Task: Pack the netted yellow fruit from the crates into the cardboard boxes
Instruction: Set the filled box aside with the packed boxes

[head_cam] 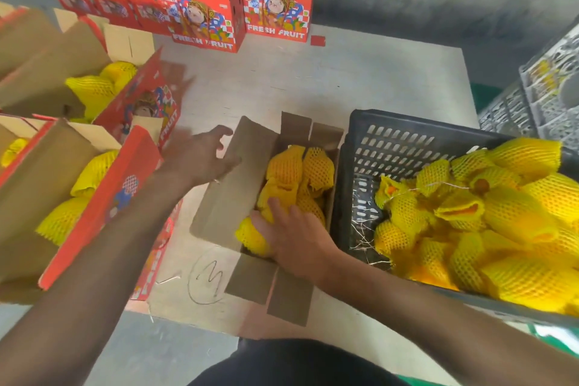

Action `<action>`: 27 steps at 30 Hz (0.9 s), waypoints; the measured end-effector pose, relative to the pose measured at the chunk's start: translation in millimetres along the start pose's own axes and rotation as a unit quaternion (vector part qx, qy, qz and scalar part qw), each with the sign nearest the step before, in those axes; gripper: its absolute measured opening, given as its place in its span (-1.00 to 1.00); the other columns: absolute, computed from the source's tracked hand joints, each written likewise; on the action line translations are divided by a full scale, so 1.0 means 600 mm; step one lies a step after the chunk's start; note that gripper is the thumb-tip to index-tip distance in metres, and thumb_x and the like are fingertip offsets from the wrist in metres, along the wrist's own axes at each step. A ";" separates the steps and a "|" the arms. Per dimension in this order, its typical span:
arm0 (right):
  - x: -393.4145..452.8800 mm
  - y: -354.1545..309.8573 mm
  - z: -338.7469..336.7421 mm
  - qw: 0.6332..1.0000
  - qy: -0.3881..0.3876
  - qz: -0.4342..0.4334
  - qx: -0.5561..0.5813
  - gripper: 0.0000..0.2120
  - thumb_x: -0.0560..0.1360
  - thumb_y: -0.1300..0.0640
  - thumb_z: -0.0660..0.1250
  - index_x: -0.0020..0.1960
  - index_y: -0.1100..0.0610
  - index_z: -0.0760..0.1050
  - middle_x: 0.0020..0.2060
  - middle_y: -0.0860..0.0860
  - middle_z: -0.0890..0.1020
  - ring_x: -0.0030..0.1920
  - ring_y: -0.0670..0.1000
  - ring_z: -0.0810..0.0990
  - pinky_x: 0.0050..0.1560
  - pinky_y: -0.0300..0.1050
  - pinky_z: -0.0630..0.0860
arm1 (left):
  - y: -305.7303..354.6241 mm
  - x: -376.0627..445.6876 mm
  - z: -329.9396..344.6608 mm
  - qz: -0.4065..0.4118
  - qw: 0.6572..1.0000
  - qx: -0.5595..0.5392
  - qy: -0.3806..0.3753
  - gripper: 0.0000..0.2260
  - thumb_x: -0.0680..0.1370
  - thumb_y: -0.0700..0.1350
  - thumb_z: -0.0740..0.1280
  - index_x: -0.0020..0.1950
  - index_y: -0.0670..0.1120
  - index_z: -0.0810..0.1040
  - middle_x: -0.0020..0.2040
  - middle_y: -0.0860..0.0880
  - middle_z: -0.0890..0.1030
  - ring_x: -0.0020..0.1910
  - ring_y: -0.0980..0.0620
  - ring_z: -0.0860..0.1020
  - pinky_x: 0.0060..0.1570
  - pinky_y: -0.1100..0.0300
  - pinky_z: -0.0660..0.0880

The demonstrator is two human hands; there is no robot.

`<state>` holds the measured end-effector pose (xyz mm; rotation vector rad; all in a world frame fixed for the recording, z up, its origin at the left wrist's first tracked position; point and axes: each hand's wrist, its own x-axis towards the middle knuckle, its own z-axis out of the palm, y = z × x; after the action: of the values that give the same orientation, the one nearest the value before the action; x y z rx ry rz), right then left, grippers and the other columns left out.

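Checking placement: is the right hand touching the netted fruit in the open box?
Touching. The head view shows the right hand pressing on netted fruit inside the open box.

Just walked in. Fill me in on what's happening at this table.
A person is packing yellow foam-netted fruit into an open brown cardboard box. The right hand presses on netted fruit inside the box, while the left hand, blurred, is at the box's left flap. A black plastic crate to the right holds many more. Red printed boxes on the left already contain fruit.
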<state>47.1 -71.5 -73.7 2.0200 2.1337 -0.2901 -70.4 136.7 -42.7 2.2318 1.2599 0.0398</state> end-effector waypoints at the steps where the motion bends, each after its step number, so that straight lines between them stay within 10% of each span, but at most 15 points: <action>1: -0.010 0.004 0.009 1.000 -0.009 -0.006 -0.013 -0.31 0.62 0.17 0.32 0.61 0.00 0.03 0.51 0.19 0.16 0.26 0.28 0.49 -0.05 0.06 0.51 | 0.006 -0.007 0.007 -0.022 0.997 -0.078 -0.008 -0.45 0.53 0.16 0.47 0.45 0.04 0.39 0.11 -0.01 0.58 -0.18 -0.10 0.69 -0.09 0.03 0.62; 6: -0.046 0.021 0.001 0.995 -0.068 -0.020 0.074 -0.41 0.71 -0.12 0.06 0.67 -0.01 -0.01 0.68 0.05 -0.08 0.64 0.23 0.02 0.60 0.31 -0.03 | 0.042 -0.037 0.058 -0.087 0.979 -0.182 -0.009 -0.53 0.49 0.22 0.45 0.31 0.04 0.50 -0.02 0.06 0.63 -0.12 0.08 0.63 -0.23 0.17 0.53; 10: -0.046 0.009 -0.018 0.990 -0.010 0.109 0.090 -0.43 0.64 0.12 0.19 0.61 0.14 0.15 0.65 0.19 0.02 0.64 0.28 0.02 0.60 0.24 0.08 | 0.055 -0.064 0.075 -0.113 0.985 -0.106 -0.072 -0.75 0.52 0.01 0.34 0.17 -0.02 0.56 -0.01 -0.07 0.65 -0.14 -0.08 0.67 -0.10 0.05 0.65; 15: 0.003 0.004 -0.021 0.931 -0.016 0.341 0.131 -0.39 0.70 0.22 0.12 0.61 0.41 -0.09 0.57 0.41 0.16 0.58 0.35 0.21 0.49 0.12 0.37 | 0.060 -0.051 0.068 -0.082 0.996 -0.017 -0.018 -0.89 0.49 -0.13 0.31 -0.15 -0.14 0.42 -0.18 -0.12 0.49 -0.16 -0.17 0.48 -0.34 0.14 0.28; 22: 0.062 -0.021 0.011 0.891 0.016 0.391 0.232 -0.31 0.70 0.09 0.11 0.64 0.31 -0.17 0.63 0.34 -0.12 0.65 0.31 -0.04 0.62 0.19 0.11 | 0.036 0.024 0.017 -0.037 0.998 -0.007 0.042 -0.84 0.45 -0.18 0.32 -0.29 -0.16 0.40 -0.29 -0.21 0.43 -0.19 -0.31 0.51 -0.42 0.07 0.26; 27: 0.117 0.015 0.034 0.813 0.125 0.379 0.424 -0.33 0.68 -0.18 0.13 0.61 0.13 -0.04 0.60 0.18 0.06 0.41 0.35 0.41 0.30 0.30 0.47 | 0.032 0.113 -0.024 0.013 0.998 0.005 0.064 -0.78 0.49 -0.17 0.32 -0.35 -0.10 0.38 -0.33 -0.20 0.46 -0.23 -0.25 0.56 -0.40 0.07 0.39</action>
<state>52.4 -8.7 -112.2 3.3521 1.1339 -1.0045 -21.8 189.9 -37.6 2.2847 1.3001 0.1907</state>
